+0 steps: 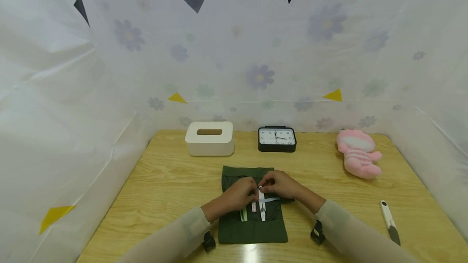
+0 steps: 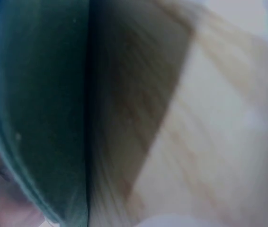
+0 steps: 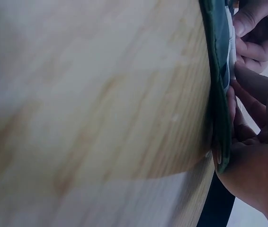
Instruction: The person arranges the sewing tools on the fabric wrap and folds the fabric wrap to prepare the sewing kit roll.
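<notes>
A dark green fabric tool roll lies unfolded on the table. Across it, a pale elastic strap crosses a slim white tool with a dark hole at its top end. My right hand pinches that end between thumb and fingers. From the other side, my left hand has curled fingers against the tool's upper part, where its grip is partly hidden. Below the left hand show a small pink item and a light green strip. The right wrist view catches both hands close together over the roll's edge.
Behind the roll stand a white tissue box and a black clock. A pink plush toy lies at the back right. Nearer on the right rests a white tool with a dark grey end. Patterned sheeting encloses the wooden table.
</notes>
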Tool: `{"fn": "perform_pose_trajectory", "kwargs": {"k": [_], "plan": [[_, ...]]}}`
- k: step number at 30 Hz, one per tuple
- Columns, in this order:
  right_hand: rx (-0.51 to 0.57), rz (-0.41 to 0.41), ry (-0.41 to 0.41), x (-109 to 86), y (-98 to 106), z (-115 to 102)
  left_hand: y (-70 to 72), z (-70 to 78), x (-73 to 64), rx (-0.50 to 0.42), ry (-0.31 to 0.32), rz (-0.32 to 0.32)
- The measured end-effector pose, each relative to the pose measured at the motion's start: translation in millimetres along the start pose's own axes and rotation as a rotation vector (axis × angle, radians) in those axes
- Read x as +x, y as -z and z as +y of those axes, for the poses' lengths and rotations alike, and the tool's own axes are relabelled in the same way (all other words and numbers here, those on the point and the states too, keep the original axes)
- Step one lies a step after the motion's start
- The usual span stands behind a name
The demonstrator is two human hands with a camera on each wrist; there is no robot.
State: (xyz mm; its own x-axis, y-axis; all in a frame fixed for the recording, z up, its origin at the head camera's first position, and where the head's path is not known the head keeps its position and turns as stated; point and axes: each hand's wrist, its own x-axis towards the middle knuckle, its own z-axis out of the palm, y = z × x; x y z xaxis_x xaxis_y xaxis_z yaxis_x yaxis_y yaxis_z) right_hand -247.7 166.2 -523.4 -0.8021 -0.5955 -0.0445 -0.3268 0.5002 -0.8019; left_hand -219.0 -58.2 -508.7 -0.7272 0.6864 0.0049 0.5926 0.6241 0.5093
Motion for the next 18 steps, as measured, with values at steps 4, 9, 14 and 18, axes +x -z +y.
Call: {"fn": "perform_pose_trajectory", "kwargs": {"k": [4, 9, 14, 18], "plan": [[0.013, 0.001, -0.001, -1.0, 0.1, 0.4, -0.2, 0.3, 0.1, -0.003, 0.01, -0.001], [0.025, 0.018, -0.016, -0.3, -1.3, 2.4, -0.1, 0.7, 0.1, -0.012, 0.01, 0.003], [0.02, 0.029, -0.017, 0.3, -2.2, 3.6, -0.2, 1.3, -0.3, -0.016, 0.013, 0.004], [0.021, 0.005, -0.019, -0.3, -2.2, 2.0, 0.1, 2.1, -0.4, -0.014, 0.015, 0.005]]}}
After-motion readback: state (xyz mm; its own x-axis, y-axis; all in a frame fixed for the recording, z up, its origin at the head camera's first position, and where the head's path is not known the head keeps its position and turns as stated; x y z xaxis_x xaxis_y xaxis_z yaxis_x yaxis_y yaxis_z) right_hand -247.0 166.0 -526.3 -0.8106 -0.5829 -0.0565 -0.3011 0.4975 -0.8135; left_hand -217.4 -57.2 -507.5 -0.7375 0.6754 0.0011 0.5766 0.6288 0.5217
